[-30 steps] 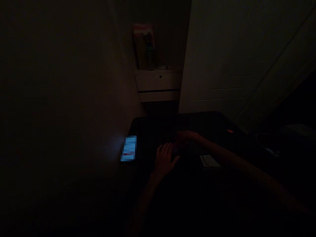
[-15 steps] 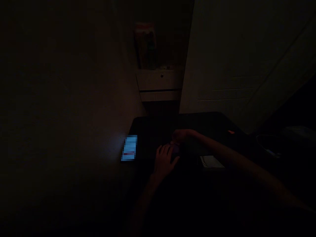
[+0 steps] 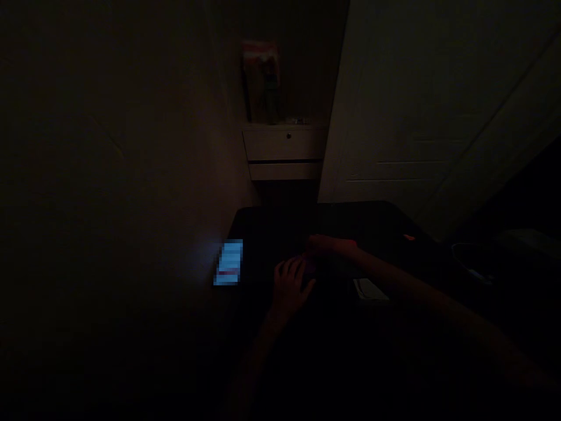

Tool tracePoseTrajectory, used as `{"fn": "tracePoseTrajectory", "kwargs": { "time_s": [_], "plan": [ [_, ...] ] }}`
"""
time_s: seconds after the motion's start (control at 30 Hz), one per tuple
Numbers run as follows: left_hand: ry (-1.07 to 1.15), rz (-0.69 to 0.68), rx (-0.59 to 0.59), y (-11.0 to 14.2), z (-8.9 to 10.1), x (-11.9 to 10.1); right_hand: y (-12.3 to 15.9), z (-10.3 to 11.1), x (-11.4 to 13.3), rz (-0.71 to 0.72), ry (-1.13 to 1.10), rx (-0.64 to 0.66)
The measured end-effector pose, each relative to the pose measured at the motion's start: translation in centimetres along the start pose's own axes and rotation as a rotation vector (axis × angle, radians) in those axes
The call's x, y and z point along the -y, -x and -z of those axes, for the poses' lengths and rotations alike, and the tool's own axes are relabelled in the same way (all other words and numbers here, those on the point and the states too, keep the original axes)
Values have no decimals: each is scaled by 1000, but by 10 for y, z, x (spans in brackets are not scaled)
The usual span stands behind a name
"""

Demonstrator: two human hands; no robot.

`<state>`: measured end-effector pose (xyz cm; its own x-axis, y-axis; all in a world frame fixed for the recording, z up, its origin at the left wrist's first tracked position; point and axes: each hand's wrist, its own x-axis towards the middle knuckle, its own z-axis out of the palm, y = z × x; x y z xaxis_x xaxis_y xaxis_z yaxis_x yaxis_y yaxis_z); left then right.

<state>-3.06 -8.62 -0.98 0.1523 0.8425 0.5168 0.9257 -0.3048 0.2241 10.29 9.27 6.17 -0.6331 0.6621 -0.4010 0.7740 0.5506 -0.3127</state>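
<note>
The room is very dark. My left hand [image 3: 290,284] rests over a dark tabletop [image 3: 359,219], its fingers curled towards something small that I cannot make out. My right hand [image 3: 329,248] reaches in from the right and meets the left hand's fingertips; its fingers are too dim to read. A lit phone screen [image 3: 229,262] glows blue at the table's left edge, a hand's width left of my left hand. A pale flat card or small box [image 3: 370,289] lies just below my right forearm.
A white drawer unit [image 3: 284,153] stands against the back wall with bottles and a package [image 3: 261,82] on top. A pale door [image 3: 421,105] fills the upper right. A small orange object [image 3: 409,237] lies near the table's right edge.
Both hands have stayed together in nearly the same spot, shifting only slightly. The view has drifted a little, and the phone stays lit.
</note>
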Motion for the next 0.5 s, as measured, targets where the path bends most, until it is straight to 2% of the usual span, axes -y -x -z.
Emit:
{"fn": "tracePoseTrajectory", "kwargs": {
  "time_s": [0.3, 0.5],
  "plan": [
    [25, 8, -3, 3, -3, 4, 6, 9, -9, 29, -105, 118],
    [9, -22, -15, 2, 0, 4, 2, 9, 4, -35, -79, 147]
  ]
}}
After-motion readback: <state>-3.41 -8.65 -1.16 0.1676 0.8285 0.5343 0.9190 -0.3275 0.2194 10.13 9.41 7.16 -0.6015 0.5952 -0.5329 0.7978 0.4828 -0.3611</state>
